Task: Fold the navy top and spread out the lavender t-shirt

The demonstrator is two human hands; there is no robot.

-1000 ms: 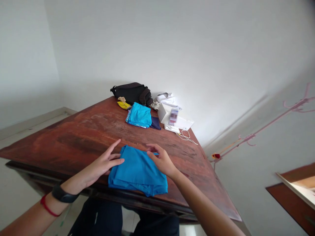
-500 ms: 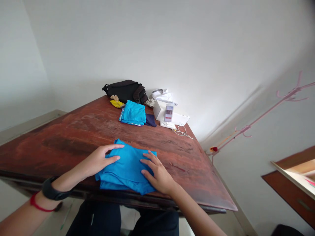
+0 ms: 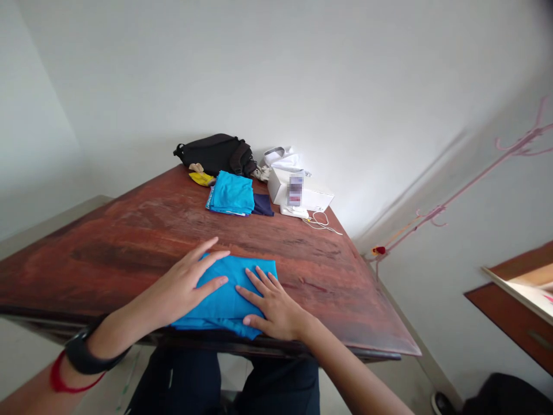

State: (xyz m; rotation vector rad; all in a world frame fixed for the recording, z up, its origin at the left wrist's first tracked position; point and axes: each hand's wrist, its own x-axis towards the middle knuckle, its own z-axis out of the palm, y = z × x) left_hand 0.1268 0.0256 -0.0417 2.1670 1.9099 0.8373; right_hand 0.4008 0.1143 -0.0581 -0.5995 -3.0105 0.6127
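Folded bright blue cloth (image 3: 224, 294) lying directly under both hands, near to the front edge of the wooden table (image 3: 108, 259), between the left hand (image 3: 185, 285) and the right hand (image 3: 272, 308) and partly covered by them. Left hand flat on the left part of the cloth, fingers spread wide, the upper fingers reaching past the cloth edge above the bare wood. Right hand flat on the right part of the cloth, fingers also wide apart, the thumb low near the front fold. No pinch and no grip in either hand, only open palms resting on the fabric. Lower fold of the cloth reaching the table edge. Around the left wrist, 1 black watch band (image 3: 82, 351) and 1 red string (image 3: 54, 374).

Table top reddish brown, streaked and worn. Farther away, near the wall, 1 smaller stack of blue folded cloth (image 3: 230, 193), with dark navy cloth (image 3: 262, 205) just beside it. Behind these, 1 black bag (image 3: 211, 153), 1 yellow item (image 3: 201, 178), crumpled white cloth (image 3: 283, 158), and 1 white box (image 3: 280, 185) with white cable (image 3: 322, 222) in front. Pale wall (image 3: 302, 75) behind, and pink hooks (image 3: 518, 141) on the right side, dark trousers (image 3: 177, 380) below the table
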